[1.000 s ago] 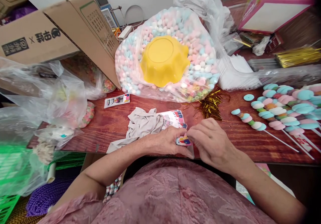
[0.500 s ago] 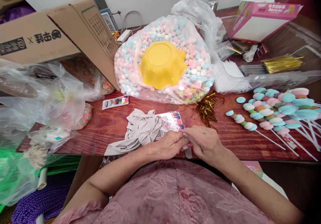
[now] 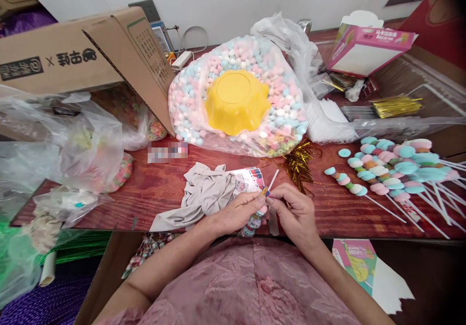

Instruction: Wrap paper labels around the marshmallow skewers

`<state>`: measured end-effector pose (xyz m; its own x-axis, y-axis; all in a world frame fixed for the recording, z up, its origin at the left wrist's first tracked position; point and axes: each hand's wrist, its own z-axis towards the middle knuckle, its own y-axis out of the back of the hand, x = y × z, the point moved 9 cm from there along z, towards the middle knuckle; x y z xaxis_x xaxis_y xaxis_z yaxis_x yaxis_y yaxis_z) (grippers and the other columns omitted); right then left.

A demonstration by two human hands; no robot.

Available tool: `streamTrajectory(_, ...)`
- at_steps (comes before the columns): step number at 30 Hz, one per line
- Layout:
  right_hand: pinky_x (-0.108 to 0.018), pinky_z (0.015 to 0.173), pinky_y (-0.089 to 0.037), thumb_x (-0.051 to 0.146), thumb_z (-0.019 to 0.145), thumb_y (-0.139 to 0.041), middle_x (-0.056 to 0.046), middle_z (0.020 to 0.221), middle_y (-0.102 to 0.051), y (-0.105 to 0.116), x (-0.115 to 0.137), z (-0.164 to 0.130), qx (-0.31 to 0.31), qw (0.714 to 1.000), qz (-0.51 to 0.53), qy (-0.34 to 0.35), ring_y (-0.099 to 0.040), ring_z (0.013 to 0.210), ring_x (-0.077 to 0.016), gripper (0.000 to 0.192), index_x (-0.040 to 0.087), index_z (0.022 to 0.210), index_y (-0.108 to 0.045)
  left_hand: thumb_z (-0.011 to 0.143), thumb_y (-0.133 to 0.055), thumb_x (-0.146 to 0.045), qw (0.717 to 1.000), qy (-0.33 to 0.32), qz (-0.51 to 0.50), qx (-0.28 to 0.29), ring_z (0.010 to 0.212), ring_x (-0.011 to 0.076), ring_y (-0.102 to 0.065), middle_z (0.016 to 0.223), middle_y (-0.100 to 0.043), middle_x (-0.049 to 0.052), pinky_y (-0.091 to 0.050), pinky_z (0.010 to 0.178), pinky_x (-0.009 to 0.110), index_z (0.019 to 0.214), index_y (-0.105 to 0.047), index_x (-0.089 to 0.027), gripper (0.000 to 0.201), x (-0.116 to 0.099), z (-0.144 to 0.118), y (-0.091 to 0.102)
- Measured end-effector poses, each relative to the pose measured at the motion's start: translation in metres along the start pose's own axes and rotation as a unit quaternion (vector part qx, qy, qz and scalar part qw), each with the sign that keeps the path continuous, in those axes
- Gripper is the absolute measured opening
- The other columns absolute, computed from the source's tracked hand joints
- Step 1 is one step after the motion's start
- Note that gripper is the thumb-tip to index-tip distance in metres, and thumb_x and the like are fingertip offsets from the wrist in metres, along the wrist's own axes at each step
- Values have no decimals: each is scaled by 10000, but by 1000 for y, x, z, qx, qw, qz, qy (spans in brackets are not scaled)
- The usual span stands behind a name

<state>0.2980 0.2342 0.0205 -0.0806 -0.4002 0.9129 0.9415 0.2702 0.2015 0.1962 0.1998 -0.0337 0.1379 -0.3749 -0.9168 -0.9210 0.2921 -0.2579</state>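
Fingertips of left hand (image 3: 238, 211) and right hand (image 3: 293, 211) pinched together on one candy skewer (image 3: 259, 211) at table edge (image 3: 349, 229), seemingly part-wrapped, finished skewers (image 3: 393, 170) piled rightward, marshmallow bag (image 3: 236, 97) far from spent.

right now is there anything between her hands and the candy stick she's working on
No. Both the left hand and the right hand already pinch the candy stick directly at the table edge. The crumpled cloth lies just left, apart.
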Motion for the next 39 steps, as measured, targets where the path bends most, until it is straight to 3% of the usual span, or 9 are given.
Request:
streamTrajectory(8,-272,494,-450,212,918,-571,21,659,-552,-16,-13,-9,-20,997,50,-49,-543,510,-125,139,216,789,-621,835,-555,-694,995,10,39,91,655,98,-503,701,-529,-7,-418,687,263,727,-528,-158,547,-9,-11,-5)
streamTrajectory(11,-346,694,-508,163,890,-588,-55,914,-659,1,17,-8,-64,984,-115,117,-639,817,-202,128,240,957,-665,805,-623,-646,997,38,-26,66,574,78,-483,642,-505,-29,-375,592,238,670,-468,-168,521,3,-12,-2)
streamTrajectory(14,-483,916,-410,138,905,-531,-90,1202,-670,-11,47,-19,54,900,-304,309,-561,1172,-296,314,289,1150,-658,749,-699,-591,989,70,-89,95,529,85,-489,613,-526,-24,-361,532,236,636,-452,-171,501,11,-15,-8)
streamTrajectory(19,-467,947,-300,113,954,-443,-55,943,-731,-20,59,-44,201,828,-354,385,-604,1034,-228,258,181,1100,-645,788,-693,-555,953,125,-68,268,528,98,-480,607,-508,-14,-404,541,261,626,-471,-170,473,13,-32,-36)
streamTrajectory(24,-376,749,-321,82,888,-417,-34,673,-599,-19,45,-53,170,876,-355,279,-537,760,-188,241,164,719,-568,943,-467,-497,930,43,258,258,625,138,-519,703,-546,13,-464,645,290,735,-486,-185,376,6,-34,-39)
streamTrajectory(28,-277,592,-340,163,948,-427,-4,619,-571,-14,-2,-54,202,949,-237,49,-506,623,-136,328,172,641,-542,942,-387,-179,756,-129,634,101,919,231,-576,961,-617,116,-468,884,398,928,-567,-153,182,-20,-37,-44)
streamTrajectory(30,-259,566,-365,194,974,-422,6,612,-577,-12,-11,-56,206,959,-194,-6,-513,598,-125,358,173,643,-556,925,-372,-127,718,-146,676,82,949,244,-576,1001,-625,136,-465,898,415,970,-581,-140,214,-22,-40,-49)
streamTrajectory(36,-454,904,-325,184,950,-513,-92,1219,-681,-1,51,-58,89,890,-372,247,-514,1191,-288,300,226,1222,-630,881,-447,-238,952,-8,301,61,621,118,-523,676,-575,9,-456,639,254,707,-540,-160,212,-2,-25,-23)
streamTrajectory(39,-441,889,-292,113,941,-473,-44,978,-740,-8,64,-64,112,881,-337,313,-577,1041,-232,264,191,1120,-650,772,-554,-316,982,121,69,127,482,94,-471,584,-540,-9,-407,502,230,654,-528,-159,197,23,-30,-26)
